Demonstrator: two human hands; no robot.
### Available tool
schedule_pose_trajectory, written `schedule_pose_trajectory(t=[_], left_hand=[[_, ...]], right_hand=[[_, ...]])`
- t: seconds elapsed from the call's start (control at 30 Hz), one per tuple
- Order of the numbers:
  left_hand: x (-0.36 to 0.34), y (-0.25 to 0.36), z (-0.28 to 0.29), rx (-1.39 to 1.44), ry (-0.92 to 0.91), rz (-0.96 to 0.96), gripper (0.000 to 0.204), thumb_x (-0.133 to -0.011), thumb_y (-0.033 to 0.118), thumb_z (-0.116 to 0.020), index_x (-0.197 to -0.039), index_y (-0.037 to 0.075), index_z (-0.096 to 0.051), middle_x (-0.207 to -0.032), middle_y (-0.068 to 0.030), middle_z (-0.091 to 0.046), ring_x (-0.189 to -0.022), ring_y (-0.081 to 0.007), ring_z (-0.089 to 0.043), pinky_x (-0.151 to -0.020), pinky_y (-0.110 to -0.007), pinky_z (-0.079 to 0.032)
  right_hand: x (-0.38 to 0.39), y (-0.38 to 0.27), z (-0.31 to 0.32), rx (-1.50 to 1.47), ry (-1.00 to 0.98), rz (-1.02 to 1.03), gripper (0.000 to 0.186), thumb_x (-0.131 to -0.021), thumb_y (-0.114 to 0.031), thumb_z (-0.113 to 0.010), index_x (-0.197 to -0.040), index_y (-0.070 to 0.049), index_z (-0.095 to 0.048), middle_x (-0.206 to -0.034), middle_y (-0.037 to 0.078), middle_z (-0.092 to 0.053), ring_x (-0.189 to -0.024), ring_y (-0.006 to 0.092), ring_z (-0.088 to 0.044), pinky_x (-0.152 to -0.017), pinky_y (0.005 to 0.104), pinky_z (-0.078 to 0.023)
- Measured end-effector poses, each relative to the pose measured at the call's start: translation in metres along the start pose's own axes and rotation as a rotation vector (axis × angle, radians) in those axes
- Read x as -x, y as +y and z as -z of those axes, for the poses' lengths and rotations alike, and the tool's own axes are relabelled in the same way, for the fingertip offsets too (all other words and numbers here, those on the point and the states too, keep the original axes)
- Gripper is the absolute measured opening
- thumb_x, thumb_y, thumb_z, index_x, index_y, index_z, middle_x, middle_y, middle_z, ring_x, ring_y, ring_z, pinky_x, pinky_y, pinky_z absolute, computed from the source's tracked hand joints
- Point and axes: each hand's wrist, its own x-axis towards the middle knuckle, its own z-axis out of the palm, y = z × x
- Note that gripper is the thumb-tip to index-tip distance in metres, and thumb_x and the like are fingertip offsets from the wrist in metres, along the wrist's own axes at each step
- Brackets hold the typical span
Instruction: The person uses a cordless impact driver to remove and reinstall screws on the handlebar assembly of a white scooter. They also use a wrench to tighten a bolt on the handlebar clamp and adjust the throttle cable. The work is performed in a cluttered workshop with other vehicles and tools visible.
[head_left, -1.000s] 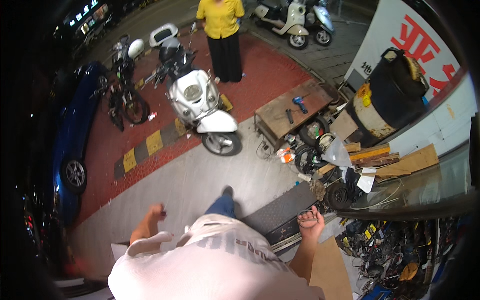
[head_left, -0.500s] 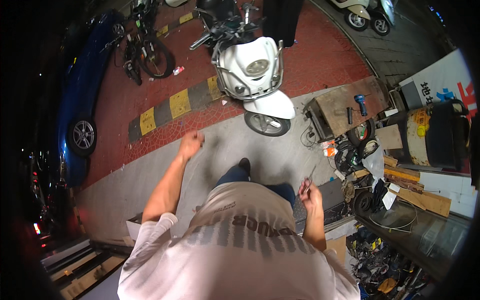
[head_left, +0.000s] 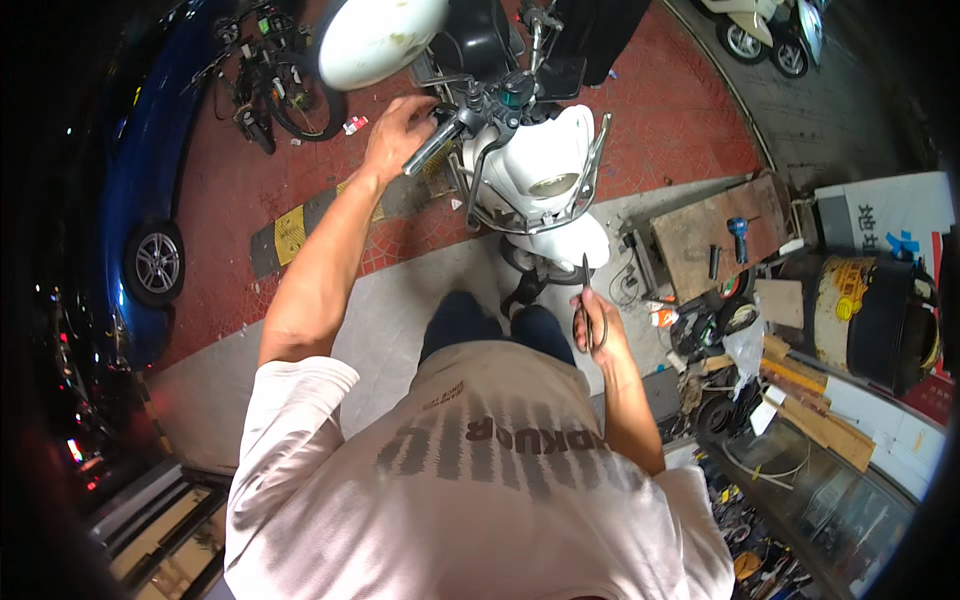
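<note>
A white scooter point(head_left: 545, 150) stands in front of me, front wheel toward me. My left hand point(head_left: 398, 135) reaches to the left end of its handlebar point(head_left: 432, 146), fingers loosely bent and apart beside the grip and lever. I cannot tell whether the fingertips touch them. In my right hand point(head_left: 606, 330) is a pair of scissors point(head_left: 586, 275), fingers at the handle loops and the slim blades pointing away from me. The blade tips lie over the scooter's white front fender point(head_left: 565, 243) in the view; the gap between them cannot be judged.
A wooden worktable point(head_left: 690, 235) with a blue power drill point(head_left: 738, 240) stands to the right. Behind it are a rusty drum point(head_left: 850, 300) and loose planks point(head_left: 815, 400). Bicycles point(head_left: 290, 95) and a blue car point(head_left: 150, 190) stand at left. A white rounded shell point(head_left: 380, 42) is beyond the handlebar.
I have moved closer to the scooter. My left hand has gone forward to the handlebar. My right hand has moved forward and slightly left with the scissors, which now show clearly.
</note>
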Motion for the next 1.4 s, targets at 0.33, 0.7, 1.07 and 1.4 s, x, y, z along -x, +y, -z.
schedule_pose_trajectory(t=[0.33, 0.7, 1.07, 1.4], left_hand=[[-0.075, -0.144, -0.079, 0.702, -0.749, -0.042, 0.022, -0.098, 0.014, -0.061, -0.116, 0.005, -0.069, -0.1, -0.0127, -0.072, -0.088, -0.0244, -0.069, -0.082, -0.037, -0.054], [-0.173, -0.043, -0.039, 0.943, -1.693, 0.403, 0.015, -0.098, 0.016, -0.063, -0.093, 0.002, -0.066, -0.088, -0.0156, -0.074, -0.076, -0.0257, -0.073, -0.058, -0.036, -0.059], [-0.208, -0.072, -0.043, 1.033, -1.711, 0.277, 0.039, -0.099, 0.026, -0.055, -0.12, -0.004, -0.066, -0.102, -0.0183, -0.073, -0.089, -0.0244, -0.073, -0.062, -0.037, -0.062], [-0.197, -0.086, -0.056, 1.209, -1.431, 1.01, 0.041, -0.106, 0.047, -0.051, -0.104, 0.009, -0.068, -0.087, -0.0099, -0.073, -0.074, -0.0245, -0.07, -0.059, -0.035, -0.05]], right_hand=[[-0.058, -0.062, -0.104, 0.145, -0.087, 0.051, 0.046, -0.102, -0.048, -0.066, -0.1, -0.002, -0.066, -0.055, -0.001, -0.053, -0.039, 0.0078, -0.047, -0.037, 0.0222, -0.036], [-0.097, -0.038, -0.271, -0.182, 0.162, 0.282, 0.025, -0.106, -0.029, -0.063, -0.097, -0.006, -0.065, -0.064, -0.002, -0.058, -0.046, 0.0076, -0.048, -0.044, 0.0211, -0.038], [-0.113, -0.086, -0.352, -0.14, 0.311, 0.306, 0.039, -0.1, -0.035, -0.072, -0.084, -0.013, -0.044, -0.069, -0.002, -0.052, -0.055, 0.0057, -0.051, -0.046, 0.0223, -0.042], [-0.169, -0.124, -0.394, -0.335, 0.552, 0.37, 0.031, -0.098, -0.031, -0.076, -0.103, -0.003, -0.067, -0.061, -0.008, -0.05, -0.049, 0.0026, -0.044, -0.044, 0.0215, -0.033]])
